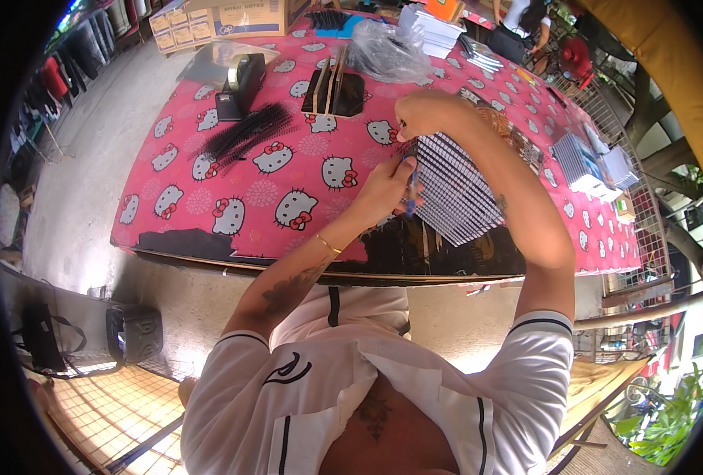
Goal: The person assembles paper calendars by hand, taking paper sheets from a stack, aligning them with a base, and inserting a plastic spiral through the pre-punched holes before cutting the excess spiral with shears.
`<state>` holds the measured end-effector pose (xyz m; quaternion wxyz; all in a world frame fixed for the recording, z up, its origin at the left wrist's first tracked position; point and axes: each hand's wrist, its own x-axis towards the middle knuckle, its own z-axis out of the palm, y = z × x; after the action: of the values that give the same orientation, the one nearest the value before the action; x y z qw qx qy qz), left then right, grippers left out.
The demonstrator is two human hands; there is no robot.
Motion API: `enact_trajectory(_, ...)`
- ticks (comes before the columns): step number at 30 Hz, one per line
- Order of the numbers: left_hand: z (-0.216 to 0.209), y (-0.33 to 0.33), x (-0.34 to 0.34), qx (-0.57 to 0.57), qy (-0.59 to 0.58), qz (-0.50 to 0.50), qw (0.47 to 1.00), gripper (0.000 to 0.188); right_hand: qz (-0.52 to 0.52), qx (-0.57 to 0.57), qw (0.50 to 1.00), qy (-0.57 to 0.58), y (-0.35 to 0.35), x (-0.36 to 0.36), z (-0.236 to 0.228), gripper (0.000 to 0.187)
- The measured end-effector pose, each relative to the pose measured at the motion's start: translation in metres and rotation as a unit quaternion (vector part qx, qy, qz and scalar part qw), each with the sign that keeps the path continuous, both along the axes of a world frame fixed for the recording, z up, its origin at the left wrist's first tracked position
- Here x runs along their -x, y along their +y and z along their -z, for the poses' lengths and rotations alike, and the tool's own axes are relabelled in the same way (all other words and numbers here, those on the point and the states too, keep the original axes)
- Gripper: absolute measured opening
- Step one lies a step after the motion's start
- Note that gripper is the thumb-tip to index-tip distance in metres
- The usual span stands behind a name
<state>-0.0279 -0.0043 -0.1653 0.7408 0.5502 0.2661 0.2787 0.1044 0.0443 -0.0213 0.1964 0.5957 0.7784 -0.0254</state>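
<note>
My left hand [391, 190], with a gold bracelet at the wrist, is closed around a blue-handled hand tool [411, 198]. Whether that is pliers or scissors is too small to tell. The tool is at the left edge of a black-and-white gridded sheet or pad [458, 194], which lies slanted on the table. At its far left corner my right hand [424, 115] bends inward with curled fingers. What those fingers pinch is mostly hidden; something dark shows beside them. To the left lies a bunch of black spiral binding coils [248, 134].
A pink cat-patterned cover [288, 170] spans the table, torn at the near edge. On it are a black tape dispenser [241, 85], a black stand with upright wooden strips [333, 91], a clear plastic bag [387, 51], cartons [241, 17] and notebook stacks [585, 166]. People are beyond.
</note>
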Motion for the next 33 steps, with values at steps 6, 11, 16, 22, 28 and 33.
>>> enact_trajectory(6,0.008,-0.011,0.004,-0.012,0.001,0.013,1.0,0.05,-0.007,-0.01,1.0,0.002,0.008,-0.01,0.013,0.035)
enact_trajectory(11,0.016,-0.011,-0.001,0.011,-0.006,-0.011,1.0,0.049,0.009,-0.012,1.0,0.012,0.01,-0.003,0.018,0.038)
enact_trajectory(16,0.01,-0.003,-0.001,-0.008,0.002,-0.012,1.0,0.047,-0.002,0.035,0.999,-0.034,-0.004,0.011,0.005,0.041)
enact_trajectory(22,0.017,-0.019,0.005,-0.032,0.019,0.027,0.999,0.045,0.057,0.014,0.996,-0.072,-0.001,0.013,0.012,0.036)
enact_trajectory(28,0.018,-0.009,0.004,-0.008,0.012,-0.026,1.0,0.046,-0.005,0.02,0.996,-0.09,-0.006,0.033,0.008,0.037)
enact_trajectory(33,0.025,-0.008,0.002,-0.033,0.011,0.007,0.999,0.046,-0.025,-0.008,0.993,-0.114,-0.006,0.021,0.022,0.03)
